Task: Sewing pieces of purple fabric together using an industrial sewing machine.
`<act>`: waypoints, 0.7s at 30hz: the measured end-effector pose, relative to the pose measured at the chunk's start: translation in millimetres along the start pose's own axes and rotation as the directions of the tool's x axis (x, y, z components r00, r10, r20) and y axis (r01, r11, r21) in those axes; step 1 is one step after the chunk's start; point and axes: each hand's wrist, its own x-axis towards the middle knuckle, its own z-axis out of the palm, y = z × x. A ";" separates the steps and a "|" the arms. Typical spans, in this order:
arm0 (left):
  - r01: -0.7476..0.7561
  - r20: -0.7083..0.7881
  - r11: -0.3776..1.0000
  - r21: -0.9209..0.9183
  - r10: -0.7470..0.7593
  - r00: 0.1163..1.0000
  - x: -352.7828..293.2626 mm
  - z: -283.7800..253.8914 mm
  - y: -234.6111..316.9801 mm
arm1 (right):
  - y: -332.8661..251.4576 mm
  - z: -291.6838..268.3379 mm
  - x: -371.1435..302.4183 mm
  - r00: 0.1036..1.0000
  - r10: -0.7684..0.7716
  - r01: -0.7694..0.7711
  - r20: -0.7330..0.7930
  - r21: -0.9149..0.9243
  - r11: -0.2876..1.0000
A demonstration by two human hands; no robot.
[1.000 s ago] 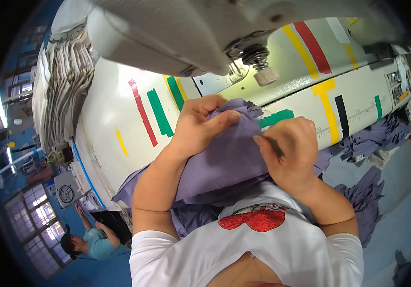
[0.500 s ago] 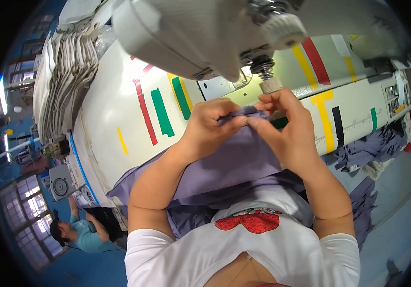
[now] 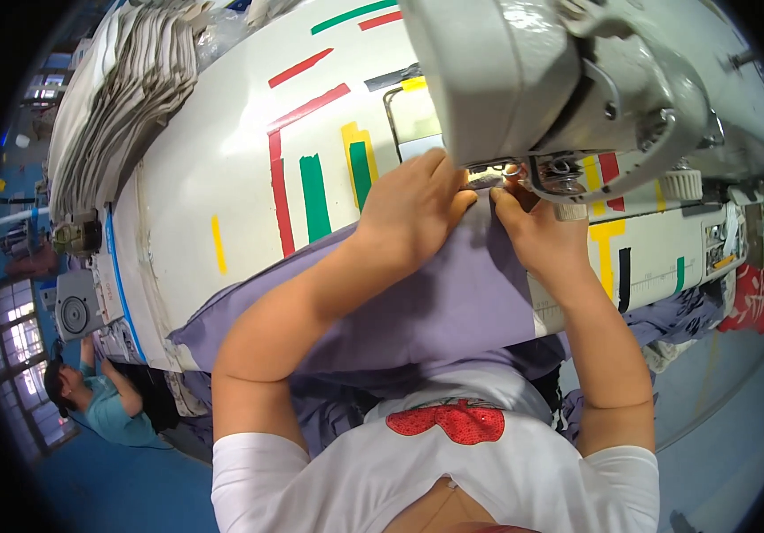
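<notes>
A piece of purple fabric (image 3: 435, 293) lies over the front of the sewing table and hangs down toward my lap. Its far edge runs up to the stitching area beneath the sewing machine head (image 3: 497, 80). My left hand (image 3: 413, 204) is closed on that edge, thumb and fingers pressed together left of the presser foot area. Close by on the right, my right hand (image 3: 546, 226) pinches the same edge, its fingertips partly hidden under the machine. The needle itself is hard to make out.
A stack of grey-white cut pieces (image 3: 124, 107) stands at the far left. Coloured tape strips (image 3: 314, 197) mark the white table. More purple cloth (image 3: 680, 302) and a red patterned cloth (image 3: 755, 298) hang at the right. Another person (image 3: 102, 400) works at the lower left.
Both hands have carried the fabric edge forward, in under the machine head. The purple fabric now lies flatter and more spread out. The view has shifted, so the machine appears farther right.
</notes>
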 end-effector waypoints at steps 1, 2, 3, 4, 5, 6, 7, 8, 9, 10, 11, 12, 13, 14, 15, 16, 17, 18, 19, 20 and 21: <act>0.010 -0.008 1.000 -0.005 -0.010 1.000 -4.3 -2.6 4.1 | 1.0 1.0 -0.5 1.000 0.003 -0.003 -0.020 0.029 1.000; -0.068 -0.045 0.994 0.091 0.072 0.996 -11.7 -6.7 11.2 | 1.7 1.2 -2.2 1.000 0.023 -0.023 -0.001 0.017 1.000; -0.145 -0.074 0.971 0.189 0.161 0.984 -17.4 -10.9 18.9 | 0.7 -0.3 -2.4 0.999 0.042 -0.042 0.012 0.002 0.999; -0.135 -0.080 0.973 0.190 0.152 0.985 -25.4 -8.9 24.5 | -0.8 0.8 -1.6 0.999 0.036 -0.036 0.022 0.002 0.999; -0.153 -0.039 0.983 0.102 0.157 0.987 -32.4 -3.5 30.6 | -2.1 2.0 -0.5 0.999 0.035 -0.035 0.005 0.023 0.999; -0.166 -0.001 0.986 0.012 0.166 0.986 -36.9 0.9 33.2 | -3.0 2.7 0.0 0.999 0.034 -0.034 -0.012 0.043 0.998; -0.158 -0.007 0.987 0.010 0.158 0.987 -39.2 3.1 32.5 | -2.7 2.5 -0.4 1.000 0.029 -0.029 -0.003 0.041 0.999; -0.162 -0.021 0.987 -0.006 0.161 0.987 -40.7 5.2 31.6 | -1.4 1.6 -1.0 0.997 0.076 -0.076 0.004 0.045 0.996; -0.164 -0.034 0.986 -0.022 0.164 0.986 -42.0 6.2 31.0 | -2.8 1.2 -1.4 0.992 0.124 -0.125 0.013 0.050 0.991; -0.157 -0.039 0.987 -0.024 0.156 0.987 -42.5 6.5 30.4 | -6.5 -1.9 -1.8 0.992 0.121 -0.122 0.021 0.047 0.991; -0.160 -0.037 0.987 -0.025 0.159 0.987 -42.3 6.7 29.4 | -13.1 -7.9 -2.2 0.999 -0.050 0.048 -0.010 -0.139 0.989; -0.159 -0.033 0.987 -0.023 0.158 0.987 -43.4 7.2 28.1 | -18.5 -11.4 -3.6 0.975 -0.223 0.209 -0.007 -0.318 0.925; -0.150 -0.037 0.988 -0.023 0.149 0.988 -44.8 7.2 27.0 | -21.1 -13.1 -6.2 0.974 -0.226 0.215 0.002 -0.315 0.924; -0.141 -0.022 0.990 -0.015 0.141 0.990 -46.1 6.8 25.6 | -23.5 -14.6 -9.1 0.954 -0.280 0.301 0.111 -0.385 0.873; -0.139 -0.009 0.990 -0.011 0.139 0.990 -45.6 7.0 24.9 | -24.9 -17.2 -11.4 0.922 -0.319 0.385 0.219 -0.448 0.807; -0.137 -0.014 0.990 -0.014 0.137 0.990 -45.6 7.3 24.7 | -21.0 -18.0 -14.5 0.932 -0.273 0.353 0.240 -0.420 0.836; -0.130 -0.002 0.991 -0.028 0.130 0.992 -45.9 7.3 24.9 | -21.0 -19.9 -15.9 0.930 -0.275 0.357 0.244 -0.421 0.834; -0.119 0.011 0.992 -0.037 0.119 0.993 -46.5 6.2 24.8 | -21.8 -20.8 -16.5 0.929 -0.276 0.360 0.248 -0.424 0.831; -0.113 0.007 0.993 -0.033 0.114 0.994 -46.7 5.8 24.5 | -22.4 -21.4 -15.9 0.927 -0.278 0.364 0.251 -0.426 0.828; -0.111 0.011 0.993 -0.034 0.111 0.994 -46.9 6.1 23.9 | -22.2 -22.2 -13.7 0.904 -0.344 0.422 0.256 -0.388 0.820; -0.114 0.015 0.993 -0.039 0.114 0.993 -45.9 6.0 23.4 | -21.3 -23.1 -13.0 0.902 -0.347 0.425 0.257 -0.389 0.817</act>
